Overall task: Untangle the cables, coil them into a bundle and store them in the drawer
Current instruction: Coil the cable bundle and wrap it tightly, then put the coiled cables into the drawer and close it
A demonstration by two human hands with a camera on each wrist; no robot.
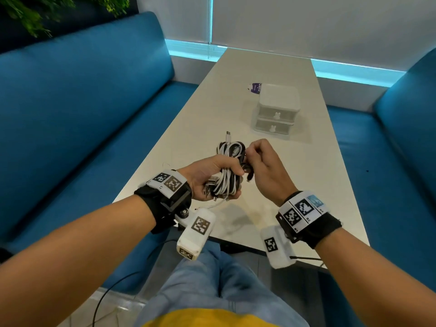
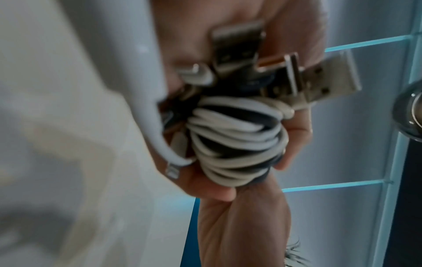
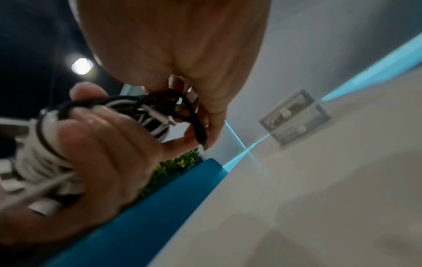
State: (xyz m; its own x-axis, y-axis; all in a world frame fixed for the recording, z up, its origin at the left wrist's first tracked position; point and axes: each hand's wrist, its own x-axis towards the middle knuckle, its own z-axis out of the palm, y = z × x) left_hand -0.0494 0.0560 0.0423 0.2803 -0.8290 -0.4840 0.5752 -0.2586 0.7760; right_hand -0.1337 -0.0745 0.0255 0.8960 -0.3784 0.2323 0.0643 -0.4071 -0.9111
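Observation:
A coiled bundle of black and white cables (image 1: 227, 171) is held above the near end of the white table (image 1: 271, 67). My left hand (image 1: 212, 178) grips the bundle around its middle, with several USB plugs (image 2: 303, 77) sticking out by the palm. My right hand (image 1: 264, 166) pinches a loose black cable end (image 3: 198, 126) at the bundle's right side. The white two-drawer box (image 1: 276, 112) stands farther back on the table, both drawers closed. A loose white cable end (image 2: 150, 108) hangs under the left hand.
Blue sofas (image 1: 82, 102) flank the table on the left and right. A small purple-and-white packet (image 1: 255, 88) lies behind the drawer box. My knees in jeans (image 1: 212, 279) sit below the table's near edge, with a thin black wire (image 1: 113, 286) by the floor.

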